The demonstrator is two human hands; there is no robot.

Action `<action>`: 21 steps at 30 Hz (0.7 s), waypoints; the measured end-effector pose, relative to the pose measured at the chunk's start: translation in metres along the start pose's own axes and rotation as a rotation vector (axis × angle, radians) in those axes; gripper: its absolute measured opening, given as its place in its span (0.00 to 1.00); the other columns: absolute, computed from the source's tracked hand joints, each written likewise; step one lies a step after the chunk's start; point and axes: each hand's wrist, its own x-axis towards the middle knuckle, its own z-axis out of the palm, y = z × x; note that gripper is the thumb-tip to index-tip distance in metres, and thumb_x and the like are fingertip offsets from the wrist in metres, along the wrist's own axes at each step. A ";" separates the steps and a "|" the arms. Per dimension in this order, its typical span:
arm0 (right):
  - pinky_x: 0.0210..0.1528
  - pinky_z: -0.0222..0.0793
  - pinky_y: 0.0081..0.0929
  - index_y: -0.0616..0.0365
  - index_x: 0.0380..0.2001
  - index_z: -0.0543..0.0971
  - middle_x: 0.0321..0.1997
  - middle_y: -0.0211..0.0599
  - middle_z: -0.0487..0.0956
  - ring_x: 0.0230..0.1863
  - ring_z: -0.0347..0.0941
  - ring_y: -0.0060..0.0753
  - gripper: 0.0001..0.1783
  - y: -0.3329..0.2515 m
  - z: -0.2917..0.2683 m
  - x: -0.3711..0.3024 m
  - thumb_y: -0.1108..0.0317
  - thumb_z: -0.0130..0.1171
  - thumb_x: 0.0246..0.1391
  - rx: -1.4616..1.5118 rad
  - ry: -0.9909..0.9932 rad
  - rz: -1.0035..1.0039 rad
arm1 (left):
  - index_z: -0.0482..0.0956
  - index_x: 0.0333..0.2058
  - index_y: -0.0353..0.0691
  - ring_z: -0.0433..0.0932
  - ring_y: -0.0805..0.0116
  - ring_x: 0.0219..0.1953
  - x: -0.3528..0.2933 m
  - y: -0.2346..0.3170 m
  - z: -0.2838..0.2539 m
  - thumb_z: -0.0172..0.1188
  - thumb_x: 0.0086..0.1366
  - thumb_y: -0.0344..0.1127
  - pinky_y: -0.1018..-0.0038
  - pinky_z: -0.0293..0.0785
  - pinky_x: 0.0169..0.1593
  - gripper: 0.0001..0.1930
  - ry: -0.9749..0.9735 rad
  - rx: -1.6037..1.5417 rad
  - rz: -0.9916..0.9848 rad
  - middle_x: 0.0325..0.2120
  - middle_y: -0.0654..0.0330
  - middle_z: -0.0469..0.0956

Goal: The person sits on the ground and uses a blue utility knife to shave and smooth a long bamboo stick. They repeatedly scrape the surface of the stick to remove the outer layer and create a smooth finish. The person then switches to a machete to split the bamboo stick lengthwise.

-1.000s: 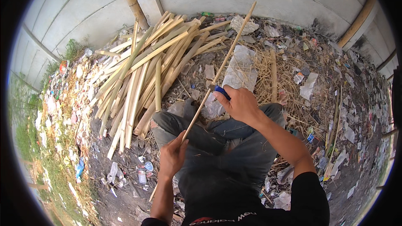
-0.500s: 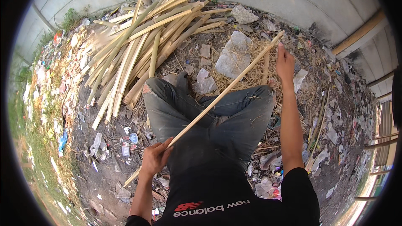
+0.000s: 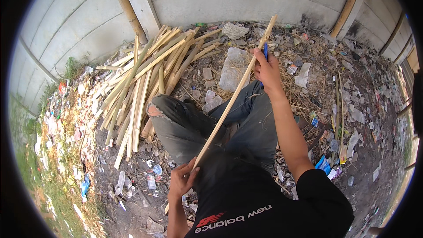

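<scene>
A long, pale split bamboo strip (image 3: pixel 231 99) slants across my lap, its far end raised toward the wall. My left hand (image 3: pixel 183 179) is closed round it near its lower end, which sticks out beyond my wrist. Up near the strip's far part, my right hand (image 3: pixel 268 70) is closed on a slim blue tool (image 3: pixel 265 51); blue shows above and below the fingers. Its kind is hard to make out, because the hand covers most of it. The right fingertips press against the side of the strip.
A pile of split bamboo strips (image 3: pixel 141 79) lies ahead to the left. A pale stone block (image 3: pixel 233 68) and a rough rock (image 3: pixel 235 31) sit beyond my crossed legs (image 3: pixel 176 125). Litter and straw cover the ground. A concrete wall (image 3: pixel 246 0) with bamboo posts (image 3: pixel 128 6) closes the far side.
My right hand has come nearer from the strip's far tip, and the blue tool now shows in it. The strip stands steeper. My head view has shifted, showing more wall.
</scene>
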 end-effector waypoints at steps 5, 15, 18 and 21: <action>0.18 0.45 0.19 0.62 0.43 0.83 0.17 0.14 0.60 0.15 0.51 0.09 0.22 -0.005 0.028 -0.027 0.51 0.58 0.73 0.080 -0.212 0.011 | 0.64 0.73 0.36 0.85 0.52 0.30 0.035 0.038 -0.017 0.70 0.66 0.40 0.65 0.80 0.39 0.40 -0.150 0.060 0.060 0.28 0.47 0.83; 0.27 0.61 0.29 0.64 0.33 0.81 0.20 0.28 0.72 0.23 0.63 0.20 0.23 -0.004 0.059 -0.049 0.52 0.63 0.70 -0.425 -0.142 -0.379 | 0.59 0.74 0.32 0.79 0.75 0.32 0.117 0.098 0.017 0.61 0.75 0.35 0.74 0.78 0.41 0.35 0.025 -0.087 0.047 0.32 0.54 0.83; 0.27 0.61 0.31 0.63 0.31 0.82 0.19 0.28 0.73 0.22 0.65 0.22 0.21 -0.021 0.032 -0.002 0.54 0.63 0.69 -0.466 -0.014 -0.402 | 0.65 0.71 0.32 0.78 0.66 0.21 0.110 0.085 0.029 0.62 0.73 0.35 0.70 0.75 0.31 0.32 0.143 -0.114 0.194 0.19 0.49 0.77; 0.27 0.61 0.30 0.62 0.35 0.82 0.20 0.27 0.73 0.21 0.64 0.21 0.20 -0.049 0.027 0.010 0.53 0.66 0.66 -0.575 0.041 -0.469 | 0.69 0.70 0.33 0.82 0.62 0.23 0.108 0.064 0.028 0.63 0.72 0.35 0.69 0.77 0.33 0.30 0.254 -0.074 0.313 0.23 0.46 0.80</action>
